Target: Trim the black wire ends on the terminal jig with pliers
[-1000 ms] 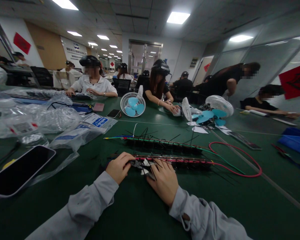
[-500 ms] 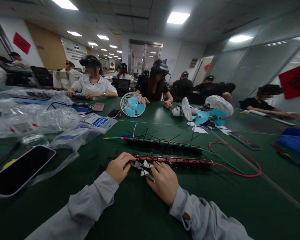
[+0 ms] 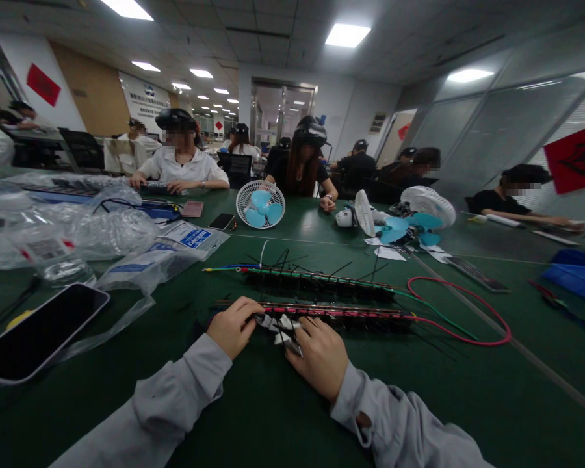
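Two long black strips lie side by side on the green table (image 3: 253, 416). The near strip (image 3: 365, 316) carries a red wire along its top, with thin black ties across it. Along the far strip (image 3: 316, 279) runs a green wire, and black tie tails stick up from it. My left hand (image 3: 231, 325) is closed at the near strip's left end, thumb and fingers pinched together. My right hand (image 3: 319, 354) curls closed beside the strip's front. Between them are small white and grey pieces (image 3: 283, 328), partly hidden by my fingers; their kind is unclear.
A phone (image 3: 43, 335), clear plastic bags (image 3: 141, 263) and a water bottle (image 3: 43, 240) lie left. A blue-bladed fan (image 3: 260, 205) stands ahead; fan parts (image 3: 394, 227) are at right. A red cable loop (image 3: 504, 325) extends right. Co-workers sit opposite.
My hands and the two strips have hardly moved. In the background at right, a person's head has lifted and turned.
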Motion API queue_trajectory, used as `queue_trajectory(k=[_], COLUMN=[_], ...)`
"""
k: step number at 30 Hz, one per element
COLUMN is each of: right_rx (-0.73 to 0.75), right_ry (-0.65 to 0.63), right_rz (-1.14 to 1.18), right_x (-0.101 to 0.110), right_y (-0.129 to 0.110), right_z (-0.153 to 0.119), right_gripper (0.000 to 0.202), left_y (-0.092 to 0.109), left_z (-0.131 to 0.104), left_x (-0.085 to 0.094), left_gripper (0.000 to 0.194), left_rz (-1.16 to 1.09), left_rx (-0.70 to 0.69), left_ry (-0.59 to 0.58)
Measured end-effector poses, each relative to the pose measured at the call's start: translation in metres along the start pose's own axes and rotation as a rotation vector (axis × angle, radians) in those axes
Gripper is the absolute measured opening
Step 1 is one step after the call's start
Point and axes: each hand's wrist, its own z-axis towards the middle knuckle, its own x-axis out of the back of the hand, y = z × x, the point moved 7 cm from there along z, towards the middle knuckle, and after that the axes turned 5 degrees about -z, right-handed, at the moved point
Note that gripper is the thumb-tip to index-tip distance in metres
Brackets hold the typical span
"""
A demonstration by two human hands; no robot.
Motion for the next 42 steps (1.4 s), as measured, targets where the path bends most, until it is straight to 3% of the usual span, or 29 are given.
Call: queue_trajectory(k=[10,16,18,23,29,35,42], right_rx=[-0.064,-0.118,-0.117,-0.138,-0.143,-0.138,-0.139], right_ry=[0.136,0.156,0.166,0.194,0.192,0.173,0.163], right_rz=[0.154,0.261,0.267,0.295,0.302,0.302,0.31], right_x=[0.007,0.007,0.008,0.009,0.007,0.008,0.006], right_y=[0.008,0.014,0.014,0.016,0.017,0.016,0.016], right_z=[0.002,0.003,0.003,0.002,0.002,0.003,0.003], right_gripper=[0.01,0.004,0.004,0.004,0.004,0.004,0.004], left_y=[0.003,0.012,0.021,0.042,0.059,0.049,0.04], left_z=[0.0,-0.004,-0.006,-0.01,-0.021,-0.017,-0.015], left_x=[0.005,0.011,0.008,-0.008,-0.027,-0.029,-0.031], left_gripper=[0.028,0.016,0.009,0.005,0.016,0.02,0.023], left_rz=[0.075,0.062,0.039,0.028,0.1,0.314,0.36], left_rx=[-0.052,-0.086,-0.149,-0.299,-0.43,-0.331,-0.309], left_ry=[0.086,0.16,0.096,-0.194,-0.441,-0.419,-0.421])
